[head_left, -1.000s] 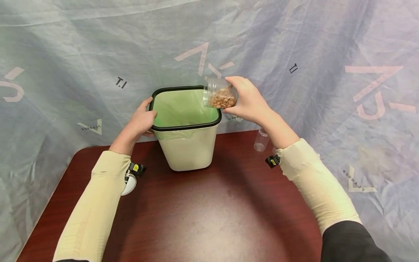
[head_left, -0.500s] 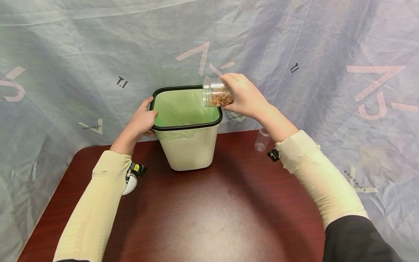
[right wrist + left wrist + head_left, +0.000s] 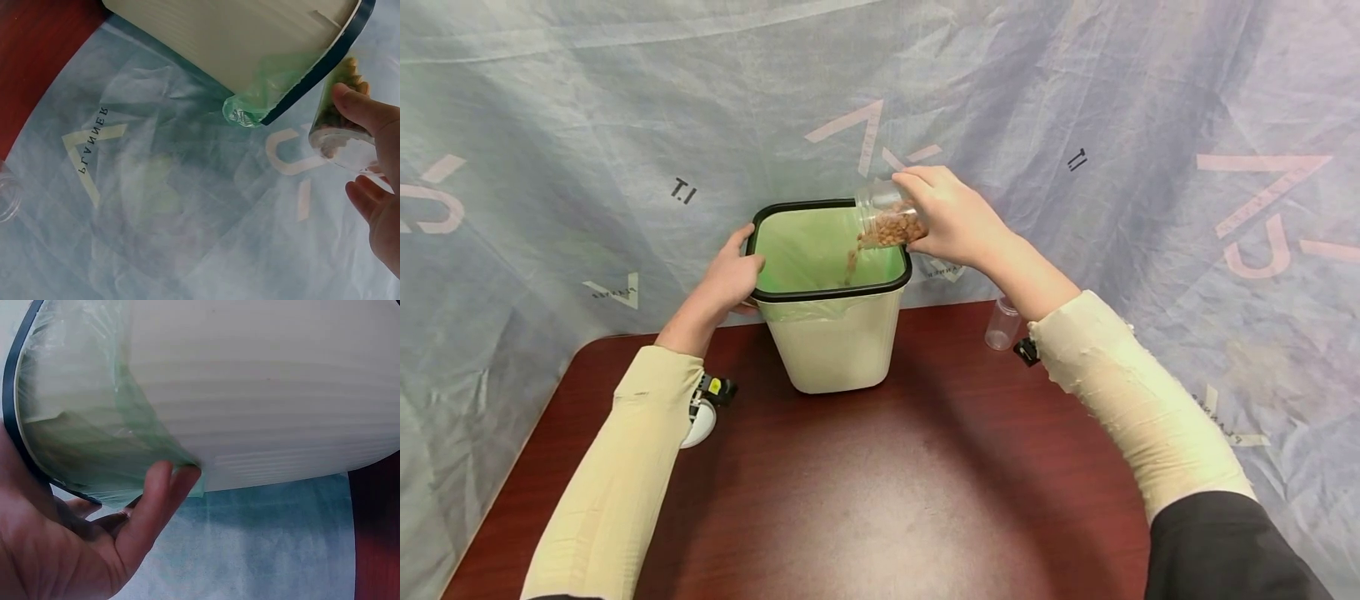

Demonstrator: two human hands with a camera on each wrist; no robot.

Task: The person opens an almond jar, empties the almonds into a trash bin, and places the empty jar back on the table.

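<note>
A cream waste bin (image 3: 835, 342) with a black rim and green liner (image 3: 805, 242) stands on the dark red table (image 3: 865, 492). My left hand (image 3: 730, 275) grips the bin's left rim; in the left wrist view its fingers (image 3: 150, 506) curl under the rim against the liner. My right hand (image 3: 951, 221) holds a clear jar of brown nuts (image 3: 887, 221) tipped mouth-down over the bin's right side. Nuts (image 3: 852, 262) are falling into the liner. The right wrist view shows the jar (image 3: 334, 125) beside the rim, pinched by my fingers.
An empty clear jar (image 3: 1002, 325) stands on the table right of the bin, partly behind my right forearm. A pale printed plastic sheet (image 3: 1075, 125) hangs close behind the table. The table's near half lies bare between my arms.
My right hand has tilted the jar further and moved it slightly left over the bin. Nuts now spill out. The left hand has stayed on the rim.
</note>
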